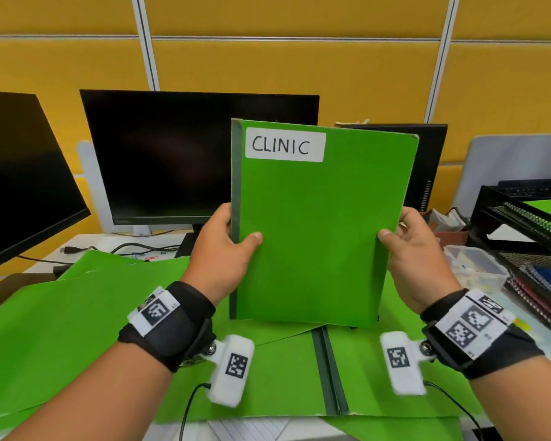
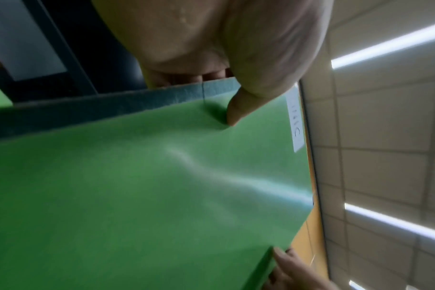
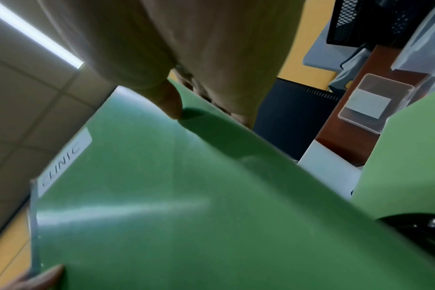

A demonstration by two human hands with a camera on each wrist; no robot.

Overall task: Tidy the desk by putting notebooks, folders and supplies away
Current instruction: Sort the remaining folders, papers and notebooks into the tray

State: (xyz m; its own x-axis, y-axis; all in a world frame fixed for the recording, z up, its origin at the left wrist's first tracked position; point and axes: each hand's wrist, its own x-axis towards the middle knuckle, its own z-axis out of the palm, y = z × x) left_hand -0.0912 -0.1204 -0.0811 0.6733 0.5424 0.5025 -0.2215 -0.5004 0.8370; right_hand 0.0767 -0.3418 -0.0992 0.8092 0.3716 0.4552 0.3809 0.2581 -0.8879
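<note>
- Office cubicle: yellow fabric partition panels [image 1: 299, 68] w/ metal dividers behind the desk [image 1: 86, 246].
- Two dark monitors [image 1: 172, 154] side by side, cables trailing below.
- Black mesh paper tray [image 1: 519, 218] at right w/ spiral notebooks [image 1: 535, 300] under it.
- Green folders [image 1: 77, 329] spread over the desktop.
- Wrist views: tiled ceiling w/ strip lights [image 2: 385, 47].

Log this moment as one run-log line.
stage: folder lifted | left hand: grips CLINIC folder spine edge | right hand: grips opposite edge | folder: upright above open green folder | mesh rack: at right
</note>
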